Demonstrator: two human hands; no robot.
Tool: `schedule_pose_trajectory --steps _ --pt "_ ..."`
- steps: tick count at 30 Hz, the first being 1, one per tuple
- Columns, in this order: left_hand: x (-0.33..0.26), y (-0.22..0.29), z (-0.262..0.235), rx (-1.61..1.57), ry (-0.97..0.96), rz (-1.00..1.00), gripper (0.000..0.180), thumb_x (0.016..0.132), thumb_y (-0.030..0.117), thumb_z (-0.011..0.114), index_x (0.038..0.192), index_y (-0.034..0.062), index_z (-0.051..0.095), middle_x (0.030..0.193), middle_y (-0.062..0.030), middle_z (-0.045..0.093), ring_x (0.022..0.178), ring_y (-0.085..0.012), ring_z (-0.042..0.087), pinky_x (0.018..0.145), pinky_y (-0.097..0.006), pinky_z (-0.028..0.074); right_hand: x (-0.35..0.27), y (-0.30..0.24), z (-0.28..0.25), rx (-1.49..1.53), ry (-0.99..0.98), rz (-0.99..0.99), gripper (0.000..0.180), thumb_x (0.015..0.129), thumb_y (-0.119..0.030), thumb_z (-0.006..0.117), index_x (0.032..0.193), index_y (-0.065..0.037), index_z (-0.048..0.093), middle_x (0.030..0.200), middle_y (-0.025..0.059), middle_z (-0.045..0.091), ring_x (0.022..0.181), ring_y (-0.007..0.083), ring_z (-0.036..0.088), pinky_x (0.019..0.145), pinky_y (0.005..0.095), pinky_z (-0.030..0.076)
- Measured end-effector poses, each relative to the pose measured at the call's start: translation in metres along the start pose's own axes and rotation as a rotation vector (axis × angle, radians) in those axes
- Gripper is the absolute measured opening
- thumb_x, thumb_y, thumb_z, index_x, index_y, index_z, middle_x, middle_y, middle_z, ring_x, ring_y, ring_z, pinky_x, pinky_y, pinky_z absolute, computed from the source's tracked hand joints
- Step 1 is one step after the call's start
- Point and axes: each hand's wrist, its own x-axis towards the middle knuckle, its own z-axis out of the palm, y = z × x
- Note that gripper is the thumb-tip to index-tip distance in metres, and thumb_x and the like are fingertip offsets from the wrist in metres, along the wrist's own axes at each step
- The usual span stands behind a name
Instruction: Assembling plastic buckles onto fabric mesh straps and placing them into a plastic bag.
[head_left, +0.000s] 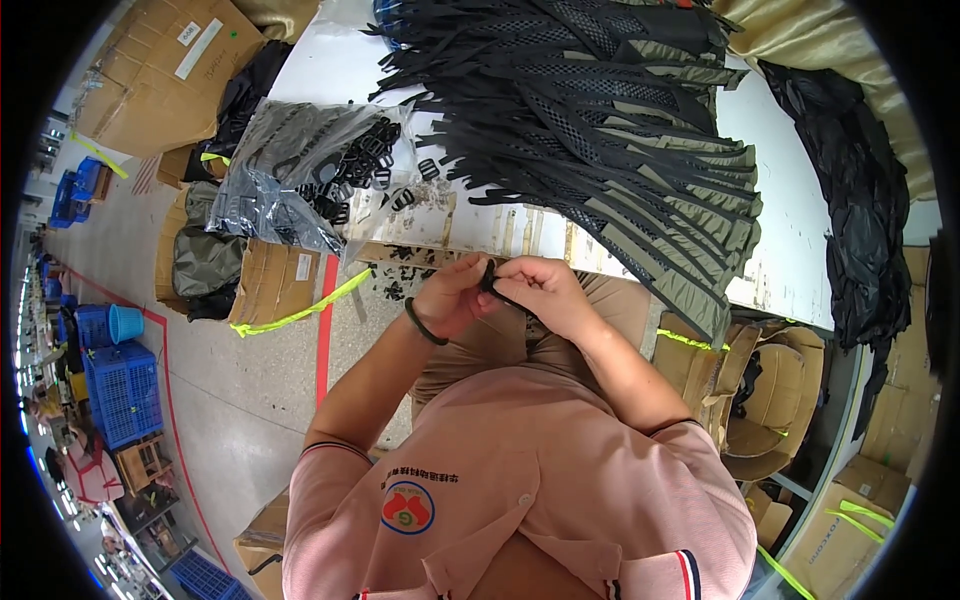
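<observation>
My left hand (448, 302) and my right hand (552, 294) meet over my lap, just off the table's near edge. Between the fingertips is a small black piece (488, 276), pinched by the left hand; it looks like a plastic buckle but is partly hidden. A narrow black strap (516, 302) runs from it under my right fingers, which are closed on it. Ahead on the table, a clear plastic bag (285, 165) spills black buckles (370, 150). A few lie loose beside it. To the right spreads a large pile of black mesh and olive fabric pieces (600, 130) with dangling straps.
The white table (790, 220) has a worn near edge. Black scraps (395, 272) litter the floor below it. Open cardboard boxes stand left (275, 290) and right (770, 410). Black fabric (850, 190) hangs at the far right. Blue crates (122, 390) stand beyond a red floor line.
</observation>
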Motion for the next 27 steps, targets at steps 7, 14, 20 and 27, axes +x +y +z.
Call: schedule_pose_trajectory --steps 7,14,20,27 --pt "0.000 0.000 -0.009 0.211 0.182 -0.023 0.017 0.094 0.021 0.050 0.101 0.0060 0.054 0.085 -0.0018 0.056 0.068 -0.0097 0.048 0.063 -0.023 0.041 -0.003 -0.004 -0.003 -0.719 0.023 -0.283 0.007 0.082 -0.006 0.063 0.084 0.001 0.061 0.066 0.0030 0.061 0.052 0.0090 0.050 0.049 0.0238 0.039" --pt "-0.004 0.004 -0.012 0.022 -0.025 -0.107 0.024 0.089 0.026 0.056 0.103 0.0071 0.055 0.083 0.0008 0.053 0.070 -0.0082 0.046 0.064 -0.023 0.038 0.008 -0.001 0.005 -0.639 0.119 -0.467 0.006 0.077 -0.005 0.065 0.081 -0.002 0.061 0.070 0.0070 0.060 0.065 0.0216 0.056 0.068 0.0306 0.042" --pt "-0.013 0.003 -0.029 0.470 -0.110 0.086 0.018 0.091 0.028 0.054 0.095 0.0106 0.055 0.090 0.0007 0.052 0.077 -0.0101 0.049 0.067 -0.026 0.042 0.008 -0.012 0.012 -0.729 -0.077 -0.598 0.005 0.077 -0.005 0.062 0.081 -0.005 0.060 0.071 0.0088 0.054 0.070 0.0265 0.052 0.075 0.0364 0.041" --pt "-0.011 -0.010 -0.006 0.164 0.054 -0.025 0.014 0.093 0.028 0.054 0.090 0.0143 0.056 0.082 0.0042 0.054 0.066 -0.0090 0.050 0.062 -0.025 0.044 -0.012 -0.002 0.017 -0.564 0.035 -0.282 0.006 0.080 0.001 0.061 0.085 0.000 0.058 0.072 0.0047 0.055 0.066 0.0132 0.050 0.061 0.0253 0.042"
